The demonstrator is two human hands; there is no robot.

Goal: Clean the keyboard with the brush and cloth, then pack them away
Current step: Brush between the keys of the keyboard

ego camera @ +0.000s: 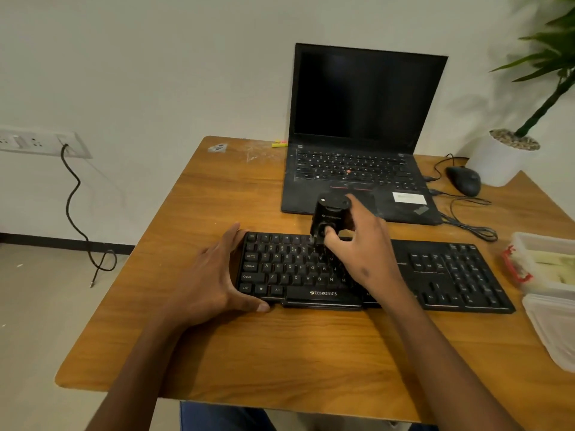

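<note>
The keyboard [373, 272] lies flat near the front of the wooden desk [217, 353], just in front of an open laptop [361, 135]. The left hand [208, 281] rests against the keyboard's left end, fingers straight, thumb along the front edge. The right hand [357, 247] grips a black brush [329, 219], held upright with its lower end on the upper key rows. A clear box [547, 262] sits at the right edge.

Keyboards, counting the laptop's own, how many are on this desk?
2. The black Zebronics keyboard lies nearest, under both hands; the laptop's built-in keyboard sits behind it. None seems hidden.
</note>
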